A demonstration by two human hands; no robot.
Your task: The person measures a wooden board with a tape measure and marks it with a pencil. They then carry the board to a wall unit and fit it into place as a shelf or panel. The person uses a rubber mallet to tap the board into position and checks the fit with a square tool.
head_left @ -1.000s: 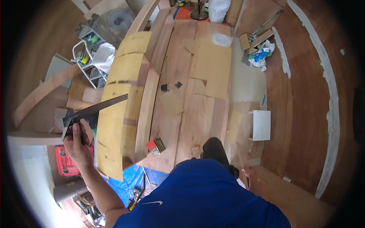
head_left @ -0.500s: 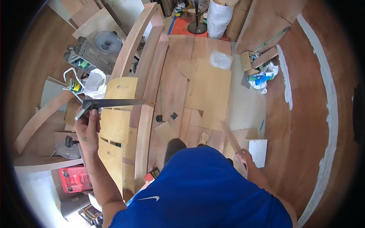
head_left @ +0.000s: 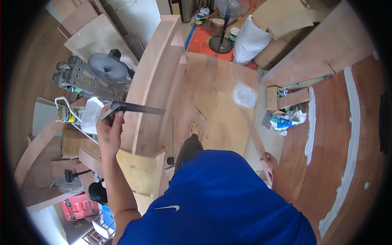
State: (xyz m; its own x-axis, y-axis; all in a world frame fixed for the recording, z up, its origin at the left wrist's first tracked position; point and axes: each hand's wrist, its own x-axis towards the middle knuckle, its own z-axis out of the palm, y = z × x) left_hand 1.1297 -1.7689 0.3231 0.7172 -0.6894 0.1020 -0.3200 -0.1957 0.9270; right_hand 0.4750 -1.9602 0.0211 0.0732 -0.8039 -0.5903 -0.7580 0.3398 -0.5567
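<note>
My left hand (head_left: pixel 109 134) is closed around the stock of a try square (head_left: pixel 143 108). Its dark blade points right, in front of a long curved wooden frame (head_left: pixel 141 87); whether blade and frame touch, I cannot tell. Lower on the right, my right hand (head_left: pixel 269 162) grips a long thin wooden strip (head_left: pixel 252 132). The strip slants up and to the left over the floor, and its lower end goes behind my hand and body. Below the square stands a pale curved panel (head_left: pixel 139 169) at the frame's near end.
Left of the frame are a folded metal ladder (head_left: pixel 92 79), a fan head (head_left: pixel 107 65) and a white-framed stand (head_left: pixel 69 104). A standing fan (head_left: pixel 222 43) and white sack (head_left: pixel 251 41) stand ahead. At right, an open box (head_left: pixel 286 100) and a bag (head_left: pixel 288 120) lie beside the wall.
I have stepped forward, one foot now out ahead on the boards. The floor and frame have shifted down in view. Both hands keep hold of the square and the strip.
</note>
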